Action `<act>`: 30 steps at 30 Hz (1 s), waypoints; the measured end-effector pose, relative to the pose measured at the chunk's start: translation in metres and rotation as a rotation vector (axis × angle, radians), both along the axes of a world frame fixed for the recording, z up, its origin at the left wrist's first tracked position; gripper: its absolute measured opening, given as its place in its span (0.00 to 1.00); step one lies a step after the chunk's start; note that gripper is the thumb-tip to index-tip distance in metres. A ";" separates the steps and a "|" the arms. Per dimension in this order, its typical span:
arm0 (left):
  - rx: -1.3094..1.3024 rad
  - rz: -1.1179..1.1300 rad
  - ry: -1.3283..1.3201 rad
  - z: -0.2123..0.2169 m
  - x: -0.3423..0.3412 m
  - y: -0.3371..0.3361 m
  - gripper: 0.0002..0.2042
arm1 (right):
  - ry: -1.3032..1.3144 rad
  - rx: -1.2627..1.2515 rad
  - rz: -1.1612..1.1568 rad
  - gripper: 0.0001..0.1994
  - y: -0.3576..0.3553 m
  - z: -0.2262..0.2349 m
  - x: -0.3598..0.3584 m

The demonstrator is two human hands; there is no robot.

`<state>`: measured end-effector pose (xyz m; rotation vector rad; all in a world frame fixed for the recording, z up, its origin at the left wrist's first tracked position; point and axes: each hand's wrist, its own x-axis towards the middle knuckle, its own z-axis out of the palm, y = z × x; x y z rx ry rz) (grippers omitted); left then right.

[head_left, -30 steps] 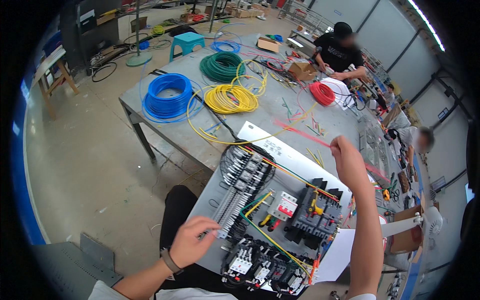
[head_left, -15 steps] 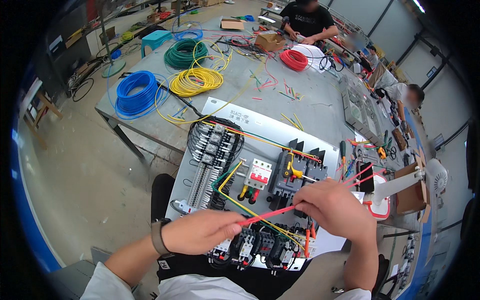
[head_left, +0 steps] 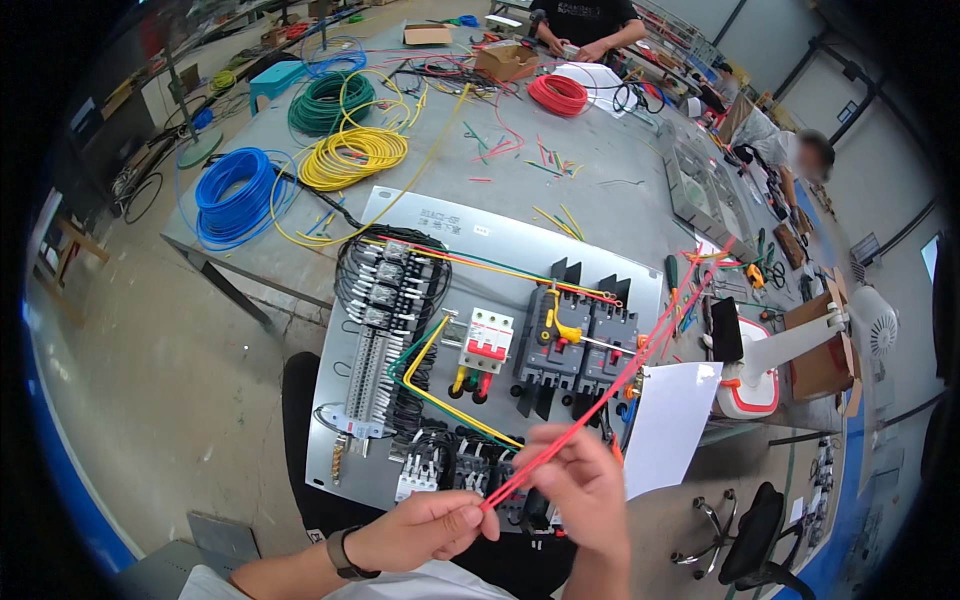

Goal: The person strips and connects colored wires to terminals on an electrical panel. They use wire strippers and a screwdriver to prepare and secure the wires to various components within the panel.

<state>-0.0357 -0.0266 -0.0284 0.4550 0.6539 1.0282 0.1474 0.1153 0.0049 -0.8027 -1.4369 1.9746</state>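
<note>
Two or more long red wires (head_left: pixel 600 408) stretch from my left hand up to the right, over the panel's right side. My left hand (head_left: pixel 425 530) pinches their lower end between thumb and fingers. Beside it, my right hand (head_left: pixel 582 490) has its fingers apart and loosely curled, with the wires crossing in front of them. Beneath both hands lies a metal mounting panel (head_left: pixel 490 250). It carries a red-and-white breaker (head_left: pixel 487 340), dark moulded breakers (head_left: pixel 565 350), a terminal strip (head_left: pixel 366 375) and contactors (head_left: pixel 425 465) partly hidden by my hands. A yellow-handled screwdriver (head_left: pixel 568 333) rests on the dark breakers.
Blue (head_left: pixel 235 200), yellow (head_left: pixel 352 160), green (head_left: pixel 330 103) and red (head_left: pixel 557 95) wire coils lie on the grey table (head_left: pixel 440 165). A white fan (head_left: pixel 780 375) and paper sheet (head_left: pixel 672 425) are at right. Another person (head_left: pixel 590 25) works across the table.
My hands have moved down toward me and closer together. The red wires now slant up to the right, and my right hand's grip has loosened. The view has shifted.
</note>
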 end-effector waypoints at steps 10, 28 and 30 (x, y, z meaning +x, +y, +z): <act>-0.060 0.172 0.158 0.006 0.021 -0.009 0.20 | -0.027 -0.041 -0.119 0.08 -0.011 -0.012 0.001; -0.026 -0.058 0.223 0.015 0.025 -0.030 0.18 | 0.172 0.110 -0.313 0.14 0.081 0.005 0.065; -0.033 -0.080 0.208 0.015 0.021 -0.034 0.18 | 0.153 0.122 -0.345 0.13 0.091 0.012 0.068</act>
